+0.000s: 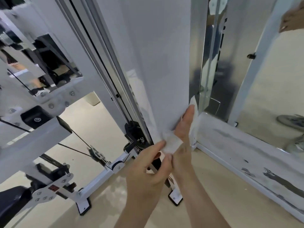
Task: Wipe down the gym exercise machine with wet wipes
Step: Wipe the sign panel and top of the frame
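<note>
mirror (266, 83) right, shoe (290, 121) reflected | scuffed white ledge (246, 145) beneath | beige floor (98, 122)

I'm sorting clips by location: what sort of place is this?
Most likely a gym: a white machine frame with a black cable and a pulley, next to a wall mirror.

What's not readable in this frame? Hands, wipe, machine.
Head view only.
- Wipe, pinched by the left hand: mostly hidden under the right hand; size and dirt unclear.
- Right hand's palm: faces the panel, contact unseen.
- Panel top: cut off by the upper edge.
- Black pad: cropped by the left edge, blurred.
</note>
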Demonstrator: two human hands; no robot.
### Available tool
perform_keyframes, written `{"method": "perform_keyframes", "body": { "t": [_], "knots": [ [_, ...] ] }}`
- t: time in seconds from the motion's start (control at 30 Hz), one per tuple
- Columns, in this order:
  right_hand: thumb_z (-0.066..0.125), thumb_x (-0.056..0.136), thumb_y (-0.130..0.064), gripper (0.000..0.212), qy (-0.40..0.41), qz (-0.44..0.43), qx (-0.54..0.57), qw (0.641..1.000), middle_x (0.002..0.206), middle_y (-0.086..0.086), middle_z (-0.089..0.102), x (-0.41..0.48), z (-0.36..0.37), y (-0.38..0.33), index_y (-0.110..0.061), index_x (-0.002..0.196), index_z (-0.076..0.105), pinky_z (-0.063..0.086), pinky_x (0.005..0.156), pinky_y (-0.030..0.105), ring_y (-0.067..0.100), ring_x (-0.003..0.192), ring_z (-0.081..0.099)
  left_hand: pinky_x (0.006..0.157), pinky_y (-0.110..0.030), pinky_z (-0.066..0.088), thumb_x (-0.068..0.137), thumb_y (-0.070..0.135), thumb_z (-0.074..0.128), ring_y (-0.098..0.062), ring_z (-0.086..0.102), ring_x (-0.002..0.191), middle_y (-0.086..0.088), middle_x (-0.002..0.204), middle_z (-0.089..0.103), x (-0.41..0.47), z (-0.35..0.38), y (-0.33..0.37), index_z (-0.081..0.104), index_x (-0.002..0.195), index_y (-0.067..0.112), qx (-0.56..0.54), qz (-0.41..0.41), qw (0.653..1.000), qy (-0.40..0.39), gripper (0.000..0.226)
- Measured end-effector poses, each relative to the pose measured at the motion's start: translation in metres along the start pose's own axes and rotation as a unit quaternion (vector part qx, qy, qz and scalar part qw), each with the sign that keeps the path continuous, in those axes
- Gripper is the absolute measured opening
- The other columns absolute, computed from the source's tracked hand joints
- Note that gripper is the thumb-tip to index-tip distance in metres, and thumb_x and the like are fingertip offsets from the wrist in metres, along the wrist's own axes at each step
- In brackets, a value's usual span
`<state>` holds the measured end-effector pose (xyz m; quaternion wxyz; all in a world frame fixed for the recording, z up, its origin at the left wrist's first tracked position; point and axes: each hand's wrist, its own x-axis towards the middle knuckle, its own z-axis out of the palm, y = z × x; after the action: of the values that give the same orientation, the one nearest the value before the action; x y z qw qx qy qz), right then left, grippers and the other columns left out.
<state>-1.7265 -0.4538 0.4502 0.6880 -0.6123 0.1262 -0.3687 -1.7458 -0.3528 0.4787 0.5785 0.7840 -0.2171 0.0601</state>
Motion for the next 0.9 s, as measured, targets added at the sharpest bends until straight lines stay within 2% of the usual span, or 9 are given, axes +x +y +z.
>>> {"method": "perform_keyframes", "body": {
  "t": [0.13, 0.23, 0.33, 0.4, 0.57, 0.67, 0.77, 0.83, 0.9],
  "knots": [
    [0.035, 0.103, -0.024, 0.069, 0.002, -0.105, -0.149, 0.983, 0.163, -0.014, -0.016, -0.015, -0.007, 0.056, -0.032, 0.154, -0.011, 0.007, 0.119, 0.060, 0.015, 0.151, -0.013, 0.072, -0.012, 0.052, 0.082, 0.013, 0.075, -0.002, 0.070, 0.080, 0.023, 0.087, 0.072, -0.009, 0.015, -0.044, 0.070, 0.090, 0.045, -0.009, -0.047, 0.998, 0.051, 0.033],
    [0.028, 0.104, -0.034, 0.064, 0.035, -0.115, -0.179, 0.976, 0.161, -0.019, -0.016, -0.020, -0.016, 0.106, -0.023, 0.155, -0.009, 0.007, 0.121, 0.057, 0.016, 0.152, -0.009, 0.067, -0.013, 0.051, 0.084, 0.008, 0.073, -0.005, 0.066, 0.072, 0.019, 0.079, 0.070, -0.016, 0.036, -0.083, 0.068, 0.079, 0.044, 0.010, -0.032, 0.999, 0.042, 0.036],
    [0.032, 0.103, -0.025, 0.064, 0.062, -0.116, -0.149, 0.980, 0.162, -0.020, -0.010, -0.030, -0.025, 0.162, -0.023, 0.155, -0.006, 0.014, 0.118, 0.062, 0.015, 0.152, -0.005, 0.060, -0.011, 0.046, 0.083, 0.008, 0.073, -0.005, 0.059, 0.064, 0.016, 0.072, 0.065, -0.028, 0.059, -0.127, 0.064, 0.073, 0.041, 0.025, -0.014, 0.998, 0.047, 0.035],
    [0.034, 0.101, -0.020, 0.067, 0.074, -0.108, -0.132, 0.983, 0.164, -0.015, -0.006, -0.042, -0.030, 0.200, -0.024, 0.155, -0.004, 0.015, 0.116, 0.064, 0.014, 0.152, -0.003, 0.057, -0.012, 0.044, 0.082, 0.007, 0.074, -0.004, 0.055, 0.060, 0.014, 0.070, 0.063, -0.038, 0.073, -0.164, 0.062, 0.075, 0.038, 0.029, -0.009, 0.999, 0.046, 0.034],
    [0.011, 0.104, -0.051, 0.065, 0.126, -0.111, -0.172, 0.971, 0.164, 0.002, 0.011, -0.066, -0.043, 0.292, -0.010, 0.155, 0.008, 0.014, 0.119, 0.053, 0.019, 0.151, 0.011, 0.055, -0.009, 0.040, 0.078, 0.018, 0.073, -0.004, 0.054, 0.059, 0.016, 0.066, 0.060, -0.064, 0.100, -0.252, 0.059, 0.073, 0.037, 0.039, 0.002, 0.999, 0.026, 0.025],
    [0.017, 0.104, -0.045, 0.064, 0.134, -0.136, -0.170, 0.967, 0.164, 0.007, 0.013, -0.071, -0.053, 0.340, -0.006, 0.154, 0.010, 0.020, 0.117, 0.054, 0.022, 0.151, 0.014, 0.054, -0.008, 0.039, 0.074, 0.019, 0.070, -0.003, 0.053, 0.056, 0.017, 0.064, 0.059, -0.074, 0.115, -0.294, 0.057, 0.070, 0.036, 0.025, 0.015, 0.999, 0.023, 0.021],
    [0.027, 0.096, -0.032, 0.066, 0.119, -0.126, -0.167, 0.971, 0.165, -0.003, 0.003, -0.093, -0.065, 0.394, -0.016, 0.156, 0.003, 0.025, 0.113, 0.059, 0.017, 0.152, 0.007, 0.052, -0.011, 0.039, 0.075, 0.009, 0.079, -0.004, 0.051, 0.053, 0.012, 0.061, 0.059, -0.091, 0.130, -0.335, 0.058, 0.068, 0.026, 0.049, 0.014, 0.999, 0.014, 0.028],
    [0.027, 0.095, -0.036, 0.067, 0.117, -0.103, -0.168, 0.973, 0.163, -0.014, -0.004, -0.111, -0.073, 0.434, -0.026, 0.155, -0.003, 0.017, 0.118, 0.056, 0.013, 0.152, 0.003, 0.052, -0.012, 0.040, 0.073, 0.006, 0.079, -0.005, 0.052, 0.053, 0.011, 0.059, 0.060, -0.103, 0.141, -0.365, 0.057, 0.061, 0.023, 0.074, -0.003, 0.997, 0.006, 0.030],
    [0.028, 0.097, -0.043, 0.070, 0.119, -0.078, -0.157, 0.977, 0.164, -0.006, -0.003, -0.130, -0.081, 0.477, -0.023, 0.156, -0.005, 0.013, 0.120, 0.050, 0.017, 0.152, 0.004, 0.054, -0.010, 0.041, 0.073, 0.007, 0.081, -0.005, 0.056, 0.055, 0.013, 0.059, 0.062, -0.115, 0.153, -0.400, 0.059, 0.061, 0.027, 0.088, -0.023, 0.996, 0.001, 0.032]
  ]
}}
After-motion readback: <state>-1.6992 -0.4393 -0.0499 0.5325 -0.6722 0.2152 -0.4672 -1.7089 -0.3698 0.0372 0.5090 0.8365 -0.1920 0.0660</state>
